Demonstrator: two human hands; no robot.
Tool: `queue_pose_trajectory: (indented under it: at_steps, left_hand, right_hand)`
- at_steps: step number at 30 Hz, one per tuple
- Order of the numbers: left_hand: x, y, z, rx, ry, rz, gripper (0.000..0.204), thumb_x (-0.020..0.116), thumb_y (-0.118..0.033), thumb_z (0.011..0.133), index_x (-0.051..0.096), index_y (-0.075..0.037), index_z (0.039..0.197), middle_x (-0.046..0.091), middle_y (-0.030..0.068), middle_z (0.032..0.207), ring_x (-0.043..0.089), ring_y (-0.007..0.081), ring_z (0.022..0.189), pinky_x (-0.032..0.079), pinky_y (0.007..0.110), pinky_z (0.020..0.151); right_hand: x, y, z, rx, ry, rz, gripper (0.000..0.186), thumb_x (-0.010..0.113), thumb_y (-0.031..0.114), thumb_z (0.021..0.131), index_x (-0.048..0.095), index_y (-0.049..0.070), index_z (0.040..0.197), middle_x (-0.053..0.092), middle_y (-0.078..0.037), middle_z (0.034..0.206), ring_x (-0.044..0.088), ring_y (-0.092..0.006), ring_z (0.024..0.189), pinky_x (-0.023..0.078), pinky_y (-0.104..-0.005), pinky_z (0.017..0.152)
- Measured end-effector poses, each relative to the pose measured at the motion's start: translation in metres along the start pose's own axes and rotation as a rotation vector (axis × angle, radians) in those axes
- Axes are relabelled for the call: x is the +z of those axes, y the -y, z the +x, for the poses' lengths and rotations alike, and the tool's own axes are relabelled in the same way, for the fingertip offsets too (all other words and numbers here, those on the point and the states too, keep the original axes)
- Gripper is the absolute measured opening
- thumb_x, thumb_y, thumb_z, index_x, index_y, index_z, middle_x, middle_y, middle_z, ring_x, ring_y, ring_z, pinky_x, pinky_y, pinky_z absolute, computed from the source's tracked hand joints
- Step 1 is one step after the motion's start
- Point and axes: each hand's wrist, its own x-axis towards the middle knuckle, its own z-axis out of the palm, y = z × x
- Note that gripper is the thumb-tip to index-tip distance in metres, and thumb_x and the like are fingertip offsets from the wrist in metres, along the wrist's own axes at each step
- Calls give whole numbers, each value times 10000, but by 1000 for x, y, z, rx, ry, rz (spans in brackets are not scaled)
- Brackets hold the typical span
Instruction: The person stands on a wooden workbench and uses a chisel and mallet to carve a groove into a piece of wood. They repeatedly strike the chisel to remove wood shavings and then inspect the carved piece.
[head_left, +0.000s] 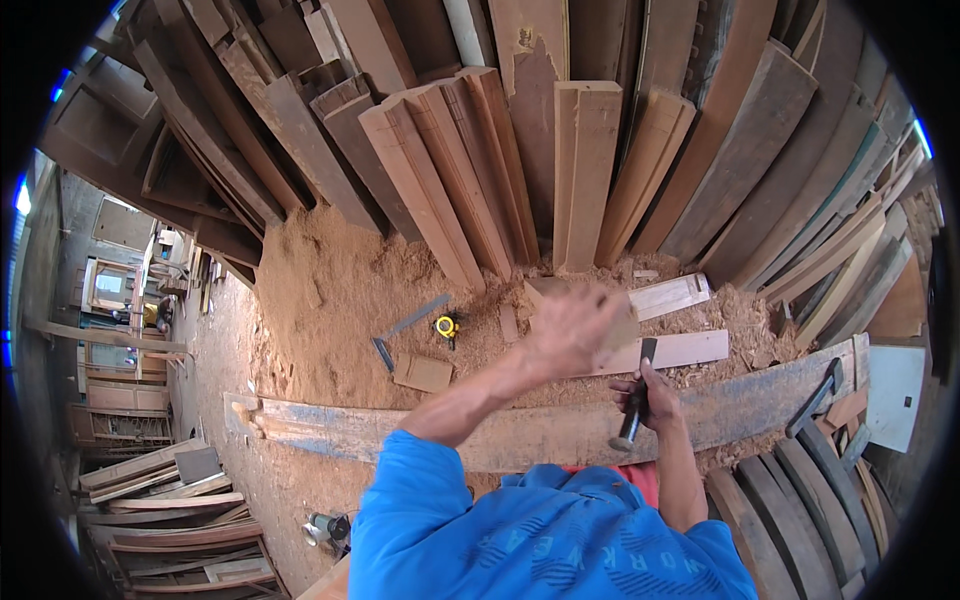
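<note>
My left hand (580, 325) is over light wood pieces in front of me, its fingers smeared by motion, so whether it holds anything cannot be told. In my right hand (657, 398) is a hammer (632, 405), its dark metal head showing a round face toward me and a narrow end away. The handle is mostly hidden. Beyond that hand a pale wood piece (690, 349) lies on the shavings, with a slotted pale piece (672, 296) behind it. Left of my left hand are a yellow tape measure (447, 326), a metal square (418, 316) and a flat wood block (423, 372).
A long worn plank (520, 432) runs across just in front of me. Beyond it, sawdust (330, 290) covers the ground. Timber posts (585, 180) and boards lean along the far side. A dark angled tool (815, 398) rests on the plank's right; a power tool (325, 528) lies lower left.
</note>
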Motion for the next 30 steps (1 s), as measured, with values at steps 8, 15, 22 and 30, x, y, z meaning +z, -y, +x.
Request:
queue_pose_trajectory:
  at_steps: [8, 15, 22, 30]
  left_hand:
    - [81, -80, -74, 50, -23, -228, 694, 849, -262, 716, 582, -60, 1324, 609, 123, 1309, 607, 323, 1180, 501, 472, 974]
    - [120, -75, -111, 73, 239, -605, 791, 793, -278, 842, 419, -51, 1501, 449, 228, 1510, 409, 408, 1441, 349, 490, 1200]
    - [115, 63, -115, -444, 222, -352, 851, 709, -222, 897, 242, -86, 1595, 362, 254, 1581, 359, 444, 1470, 321, 511, 1225]
    - [153, 151, -65, -341, -319, -880, 971, 902, -212, 739, 357, -89, 1533, 463, 196, 1500, 432, 395, 1423, 323, 513, 1209]
  right_hand:
    - [24, -4, 8, -35, 288, 288, 619, 600, 518, 1019, 596, -7, 1348, 696, -179, 1209, 720, -284, 1021, 607, -405, 877]
    - [2, -28, 16, 110, -87, -257, 568, 722, 466, 942, 637, 12, 1273, 726, -134, 1078, 725, -214, 905, 597, -353, 807]
    - [19, -52, 24, -55, -50, -173, 534, 706, 432, 960, 656, -3, 1266, 723, -118, 1113, 710, -199, 962, 579, -343, 837]
    - [148, 59, 65, -469, 172, -173, 529, 646, 541, 994, 660, 21, 1089, 734, -129, 976, 692, -164, 763, 580, -312, 633]
